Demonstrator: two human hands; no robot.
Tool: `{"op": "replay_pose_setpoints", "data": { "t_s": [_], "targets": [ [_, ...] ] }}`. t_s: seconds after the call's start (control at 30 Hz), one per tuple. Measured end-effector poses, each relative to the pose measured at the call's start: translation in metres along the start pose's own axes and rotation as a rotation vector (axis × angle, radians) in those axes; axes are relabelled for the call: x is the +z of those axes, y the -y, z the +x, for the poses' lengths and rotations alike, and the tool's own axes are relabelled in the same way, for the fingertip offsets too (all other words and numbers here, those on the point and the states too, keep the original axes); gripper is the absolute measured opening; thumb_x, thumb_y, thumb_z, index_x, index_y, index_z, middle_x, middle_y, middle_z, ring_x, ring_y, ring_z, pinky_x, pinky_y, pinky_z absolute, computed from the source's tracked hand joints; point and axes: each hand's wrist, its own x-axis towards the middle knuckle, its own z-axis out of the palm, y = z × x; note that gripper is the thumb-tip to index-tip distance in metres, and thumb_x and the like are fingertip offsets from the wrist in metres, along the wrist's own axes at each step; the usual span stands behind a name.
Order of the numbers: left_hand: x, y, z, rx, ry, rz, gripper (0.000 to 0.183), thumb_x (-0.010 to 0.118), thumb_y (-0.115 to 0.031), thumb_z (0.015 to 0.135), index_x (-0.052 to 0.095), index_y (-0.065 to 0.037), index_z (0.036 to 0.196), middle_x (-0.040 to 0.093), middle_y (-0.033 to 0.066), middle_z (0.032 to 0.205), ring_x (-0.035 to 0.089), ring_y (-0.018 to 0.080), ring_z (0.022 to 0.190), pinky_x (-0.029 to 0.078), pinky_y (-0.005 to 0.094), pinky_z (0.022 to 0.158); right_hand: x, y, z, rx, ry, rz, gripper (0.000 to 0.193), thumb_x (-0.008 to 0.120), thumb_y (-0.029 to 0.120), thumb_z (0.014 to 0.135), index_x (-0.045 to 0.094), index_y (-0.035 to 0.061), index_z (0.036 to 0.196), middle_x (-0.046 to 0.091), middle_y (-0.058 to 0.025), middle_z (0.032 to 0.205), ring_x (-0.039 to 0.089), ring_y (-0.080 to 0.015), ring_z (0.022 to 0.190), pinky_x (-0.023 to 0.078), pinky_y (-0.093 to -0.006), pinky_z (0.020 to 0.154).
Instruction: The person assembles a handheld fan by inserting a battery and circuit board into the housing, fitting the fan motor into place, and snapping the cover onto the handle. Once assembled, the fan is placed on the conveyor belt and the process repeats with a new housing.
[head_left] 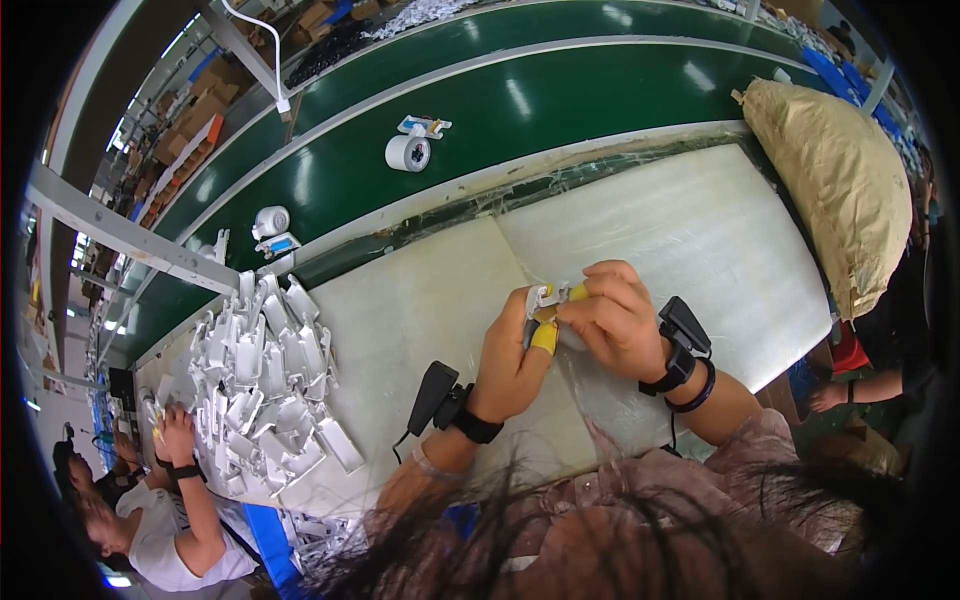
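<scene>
While the left hand [510, 350] holds a small white part [541, 297] between thumb and fingers, the right hand [618, 320] closes on its right side in a narrow pinch. Whether the right fingertips grip a second piece cannot be told. The part is held above the bench [430, 320], between its far and near edges. Yellow covers [545, 337] sit on the left thumb and on one right fingertip. A black strap [477, 425] with a black module [435, 395] is fitted at the left wrist; the right wrist carries a similar set.

Pale sheets [650, 225] cover the bench top. A heap of white brackets [255, 370] occupies the left end, reaching toward the near edge. A co-worker's hands [175, 435] are beside the heap, at its outer side.

Along the far edge runs a green conveyor [600, 100]. Two white round housings [408, 153] rest on it, well apart, each beside a small piece with a blue component. A tan sack [830, 185] lies by the far right corner.
</scene>
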Motion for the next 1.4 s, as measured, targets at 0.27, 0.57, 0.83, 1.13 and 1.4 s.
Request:
{"op": "replay_pose_setpoints", "data": {
  "t_s": [0.27,0.57,0.83,1.13,1.4],
  "targets": [
    [-0.005,0.001,0.0,-0.042,0.081,-0.234,0.031,0.041,-0.012,0.096,0.043,-0.001,0.125,0.052,0.0044,0.078,0.049,0.0092,0.063,0.044,0.0236,0.057,0.0,0.001,0.0,0.02,0.009,0.027,0.027,0.078,0.0,0.066,0.067,0.0088,0.09,0.057,-0.0087,0.088,0.057,-0.0327,0.089,0.048,-0.0398,0.077],
    [-0.001,0.006,-0.004,0.01,0.048,-0.092,0.037,0.045,-0.019,0.1,0.04,0.001,0.131,0.054,0.0038,0.08,0.049,0.0084,0.063,0.043,0.0226,0.056,-0.002,0.002,0.001,0.014,0.02,0.022,0.028,0.078,-0.001,0.066,0.066,0.0082,0.09,0.057,-0.0094,0.089,0.058,-0.0334,0.089,0.049,-0.0402,0.078],
    [-0.001,0.006,-0.001,0.046,0.004,0.011,0.033,0.043,-0.018,0.101,0.045,0.002,0.126,0.054,0.0027,0.079,0.049,0.0071,0.061,0.041,0.0217,0.054,0.0,0.001,0.002,0.017,0.005,0.019,0.022,0.074,0.003,0.069,0.067,0.0091,0.09,0.057,-0.0066,0.085,0.056,-0.0293,0.085,0.047,-0.038,0.079],
    [-0.004,-0.001,0.0,-0.114,0.046,-0.097,0.032,0.037,-0.015,0.101,0.046,0.003,0.126,0.056,0.004,0.077,0.05,0.0088,0.057,0.043,0.0227,0.05,0.001,0.004,0.002,0.027,0.002,0.058,0.026,0.076,-0.002,0.068,0.065,0.0065,0.089,0.058,-0.0096,0.087,0.058,-0.0316,0.085,0.047,-0.0377,0.076],
    [0.001,-0.004,0.001,-0.179,-0.045,-0.225,0.028,0.04,-0.018,0.101,0.048,0.0,0.122,0.059,0.0059,0.085,0.053,0.0087,0.058,0.043,0.0228,0.047,-0.003,0.01,0.007,0.069,0.062,0.12,0.028,0.076,0.013,0.073,0.063,0.0049,0.097,0.06,-0.0098,0.088,0.057,-0.0303,0.084,0.046,-0.0377,0.077]
  ]
}}
